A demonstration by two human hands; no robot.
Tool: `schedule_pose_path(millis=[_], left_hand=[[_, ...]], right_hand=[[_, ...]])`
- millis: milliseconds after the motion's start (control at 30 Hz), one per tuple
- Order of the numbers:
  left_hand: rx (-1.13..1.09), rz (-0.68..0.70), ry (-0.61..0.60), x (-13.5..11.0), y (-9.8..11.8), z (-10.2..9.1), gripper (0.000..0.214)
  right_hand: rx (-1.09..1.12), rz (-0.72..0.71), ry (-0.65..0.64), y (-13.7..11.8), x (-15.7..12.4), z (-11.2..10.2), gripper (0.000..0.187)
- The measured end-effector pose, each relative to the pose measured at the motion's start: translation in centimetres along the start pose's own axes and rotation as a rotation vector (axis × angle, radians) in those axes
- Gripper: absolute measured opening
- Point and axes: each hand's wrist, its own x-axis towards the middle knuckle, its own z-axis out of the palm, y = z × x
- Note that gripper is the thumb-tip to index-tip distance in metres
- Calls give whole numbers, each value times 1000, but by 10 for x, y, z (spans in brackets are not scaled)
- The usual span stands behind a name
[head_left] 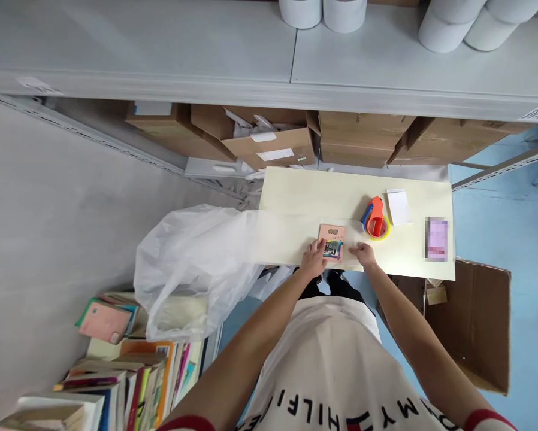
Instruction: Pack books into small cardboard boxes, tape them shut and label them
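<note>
A small pink book (332,233) with a dark picture on its cover lies on the cream tabletop (296,197). My left hand (314,258) grips its lower left side, fingertips over the cover's edge. My right hand (364,255), just right of the book, is closed in a pinch on what looks like the edge of clear plastic film (353,227). This thin sheet seems to run across the table toward a large bunched translucent plastic heap (197,239) on the left. Beyond my right hand sits an orange tape dispenser (377,216) with a yellow-edged roll.
A white pad (399,206) and a blurred purple item (437,239) lie on the table's right side. Piled books (129,371) stand at lower left, an open carton (471,323) at lower right. A grey shelf (183,54) holding white rolls overhangs cardboard boxes (363,137).
</note>
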Motion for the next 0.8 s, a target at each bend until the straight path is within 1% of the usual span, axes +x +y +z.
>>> schedule_pose_path(millis=[33, 100, 233, 333, 433, 533, 567, 633, 700, 733, 767, 800], left_hand=[[-13, 12, 1, 0, -1, -1, 72], [-47, 54, 9, 1, -6, -1, 70], [-156, 156, 57, 6, -13, 1, 68], [-216, 213, 88, 11, -12, 6, 68], [-246, 229, 104, 14, -9, 8, 68], [-277, 237, 117, 12, -11, 3, 61], [-282, 238, 129, 10, -13, -1, 57], [-265, 256, 195, 4, -15, -10, 54], [-214, 351, 284, 0, -12, -19, 53], [-184, 441, 312, -2, -9, -23, 51], [-153, 547, 312, -2, -5, -26, 49], [-122, 641, 279, -1, -1, -29, 45]], right_hand=[[-28, -12, -14, -4, 0, 0, 32], [-87, -42, -38, -11, -4, 2, 24], [-179, -130, -42, -22, -23, 6, 17], [-223, -205, -26, -29, -35, 4, 12], [-263, -294, -38, -34, -40, 4, 12], [-294, -398, -87, -36, -38, 17, 7], [-302, -430, -106, -35, -36, 23, 8], [-316, -481, -140, -33, -35, 35, 17], [-332, -523, -169, -28, -38, 45, 22], [-341, -546, -184, -25, -41, 48, 25], [-348, -568, -200, -23, -44, 51, 27], [-370, -599, -216, -20, -48, 52, 30]])
